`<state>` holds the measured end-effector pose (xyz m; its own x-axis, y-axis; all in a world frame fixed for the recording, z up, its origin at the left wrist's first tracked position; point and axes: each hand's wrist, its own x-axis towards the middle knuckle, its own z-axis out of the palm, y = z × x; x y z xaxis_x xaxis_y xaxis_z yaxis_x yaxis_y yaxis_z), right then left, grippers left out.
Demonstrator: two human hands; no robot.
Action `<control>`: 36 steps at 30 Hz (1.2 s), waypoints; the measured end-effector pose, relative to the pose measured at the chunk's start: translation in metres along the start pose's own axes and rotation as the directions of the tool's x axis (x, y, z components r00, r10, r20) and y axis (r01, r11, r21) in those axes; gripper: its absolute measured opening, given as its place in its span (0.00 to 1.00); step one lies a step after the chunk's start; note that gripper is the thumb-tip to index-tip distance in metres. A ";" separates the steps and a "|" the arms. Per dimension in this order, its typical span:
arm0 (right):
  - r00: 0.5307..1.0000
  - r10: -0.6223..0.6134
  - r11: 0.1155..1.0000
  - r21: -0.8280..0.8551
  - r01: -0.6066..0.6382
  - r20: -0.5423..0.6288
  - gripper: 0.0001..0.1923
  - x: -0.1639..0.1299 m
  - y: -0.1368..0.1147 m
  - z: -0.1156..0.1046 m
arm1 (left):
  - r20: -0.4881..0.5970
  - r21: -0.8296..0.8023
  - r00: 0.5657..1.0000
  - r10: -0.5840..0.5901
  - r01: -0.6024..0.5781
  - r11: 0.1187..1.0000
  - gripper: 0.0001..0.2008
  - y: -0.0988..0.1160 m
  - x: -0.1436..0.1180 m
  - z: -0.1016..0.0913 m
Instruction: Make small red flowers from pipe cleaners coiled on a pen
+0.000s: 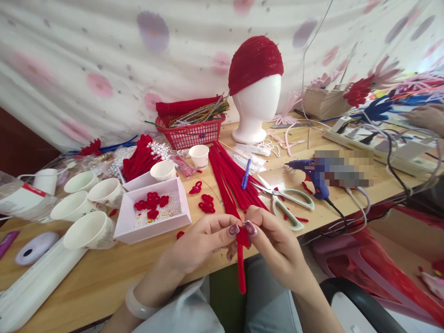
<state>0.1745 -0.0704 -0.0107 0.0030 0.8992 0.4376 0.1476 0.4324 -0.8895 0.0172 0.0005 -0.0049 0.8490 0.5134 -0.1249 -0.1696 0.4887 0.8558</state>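
My left hand (204, 243) and my right hand (274, 240) meet at the table's front edge, both pinching one red pipe cleaner (241, 266) between thumbs and fingers. Its free end hangs down past the edge over my lap. Just beyond my hands lies a bundle of red pipe cleaners (227, 178). Small finished red twisted pieces (207, 203) lie loose on the wood. More of them sit in a shallow pink box (152, 212) with pearls.
Scissors (287, 201), a blue pen (246, 174) and a blue glue gun (314, 173) lie right of the bundle. Several paper cups (88, 229) stand at left. A red basket (190, 129) and a foam head with a red cap (255, 88) stand behind. Another person's hand (425, 118) rests at far right.
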 end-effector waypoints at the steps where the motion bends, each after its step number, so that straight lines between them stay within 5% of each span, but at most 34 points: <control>1: 1.000 0.003 1.000 -0.007 -0.003 0.010 0.15 0.001 0.000 -0.002 | 0.013 0.028 1.000 0.003 -0.003 1.000 0.18 0.000 -0.001 0.000; 10: 0.998 0.069 0.981 0.184 -0.065 -0.014 0.15 -0.002 0.008 -0.006 | 0.077 -0.103 0.996 0.048 -0.040 0.994 0.17 0.003 -0.004 0.008; 17: 0.989 0.148 0.956 0.254 -0.145 0.008 0.29 0.000 0.012 0.007 | -0.101 0.176 0.982 0.161 -0.142 0.974 0.17 0.003 -0.003 0.006; 23: 0.970 0.243 0.916 0.328 -0.231 0.004 0.27 0.007 0.008 0.014 | -0.094 0.226 0.986 0.136 -0.112 0.968 0.17 0.004 -0.003 0.008; 29: 0.916 0.401 0.737 0.585 -0.339 0.027 0.32 0.004 0.009 0.022 | -0.061 0.073 0.993 0.102 -0.097 0.993 0.14 -0.002 0.001 0.009; 36: 0.899 0.438 0.427 0.878 -0.216 0.008 0.31 0.009 -0.004 0.038 | -0.040 -0.225 0.996 0.084 -0.091 0.970 0.08 -0.005 0.002 0.015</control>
<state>0.1367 -0.0618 -0.0080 0.0596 0.9982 0.0031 -0.8059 0.0499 -0.5900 0.0272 -0.0115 -0.0022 0.8110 0.5805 -0.0729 -0.3542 0.5863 0.7285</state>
